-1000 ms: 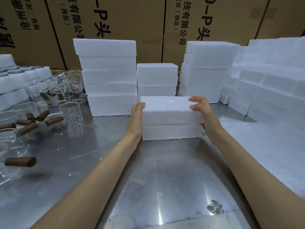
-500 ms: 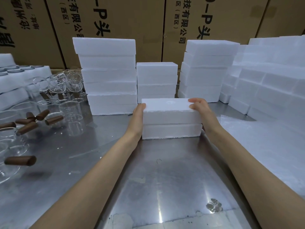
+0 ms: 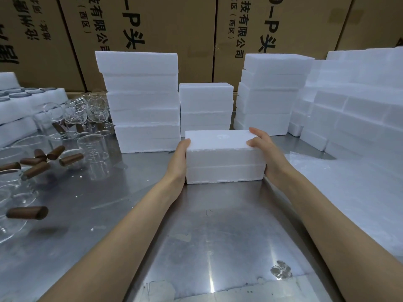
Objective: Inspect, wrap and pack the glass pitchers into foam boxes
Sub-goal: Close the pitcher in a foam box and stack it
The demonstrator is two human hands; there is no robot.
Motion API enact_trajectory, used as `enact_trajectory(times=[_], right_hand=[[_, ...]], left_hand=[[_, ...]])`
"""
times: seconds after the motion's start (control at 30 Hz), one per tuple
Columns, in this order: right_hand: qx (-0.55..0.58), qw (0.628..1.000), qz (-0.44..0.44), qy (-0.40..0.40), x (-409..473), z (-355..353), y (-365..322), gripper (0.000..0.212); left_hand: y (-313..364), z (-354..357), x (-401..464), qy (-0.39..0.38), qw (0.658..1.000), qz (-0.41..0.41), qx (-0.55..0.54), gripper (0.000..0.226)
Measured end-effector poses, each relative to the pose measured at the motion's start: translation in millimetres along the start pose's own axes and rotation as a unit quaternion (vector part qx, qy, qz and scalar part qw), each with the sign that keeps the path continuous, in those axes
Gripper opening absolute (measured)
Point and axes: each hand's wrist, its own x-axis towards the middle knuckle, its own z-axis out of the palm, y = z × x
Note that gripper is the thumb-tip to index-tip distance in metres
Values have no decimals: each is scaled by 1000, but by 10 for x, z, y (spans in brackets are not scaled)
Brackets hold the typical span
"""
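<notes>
Head view, left hand (image 3: 177, 162), right hand (image 3: 267, 153) gripping foam box (image 3: 222, 159)

Both hands, left (image 3: 177, 162), right (image 3: 269, 154), clasp closed foam box (image 3: 224, 162) on steel table (image 3: 207, 236).

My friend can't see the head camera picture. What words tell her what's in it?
Two hands, left hand and right hand, hold a closed white foam box on a metal table. Foam box stacks stand behind, and glass pitchers sit left.
</notes>
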Motion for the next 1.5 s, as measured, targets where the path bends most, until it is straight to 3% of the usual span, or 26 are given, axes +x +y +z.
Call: enact_trajectory(times=[0.07, 0.17, 0.2, 0.3, 0.33, 0.53, 0.63, 0.87, 0.93, 1.0, 1.13, 1.5], right_hand=[[1, 1000, 6, -2, -4, -3, -10, 59], [-4, 1000, 17, 2, -12, -2, -32, 60], [-7, 1000, 19, 1, -16, -3, -40, 60], [-9, 1000, 20, 2, -24, -8, -54, 59], [-10, 1000, 19, 2, -24, -9, -61, 57], [-23, 998, 54, -5, -19, -66, -152, 54], [-41, 996, 79, 0, 7, -79, -193, 53], [-128, 984, 110, 49, 394, -66, -411, 52], [-124, 982, 131, 62, 512, -128, -445, 55], [-118, 980, 144, 66, 592, -208, -454, 57], [-157, 973, 139, 100, 733, -421, -422, 44], [-108, 960, 119, 231, 972, -954, -196, 31]], left_hand=[[5, -10, 3, -8, 1000, -1, 1, 30], [30, 6, -41, -30, 999, -9, 31, 64], [37, 20, -45, -22, 999, -13, 33, 65], [52, 44, -27, 8, 1000, -10, 22, 29], [58, 53, -21, 16, 999, -12, 25, 27], [50, 131, -14, 72, 991, 18, 107, 47], [34, 113, -67, 104, 980, -12, 169, 52], [35, 259, 71, 55, 993, -1, 106, 39], [7, 378, 157, 54, 994, 3, 92, 42], [-13, 478, 226, 63, 993, 2, 98, 31], [-58, 682, 396, 14, 995, -16, 100, 53], [-334, 1170, 731, -114, 970, 62, 207, 66]])
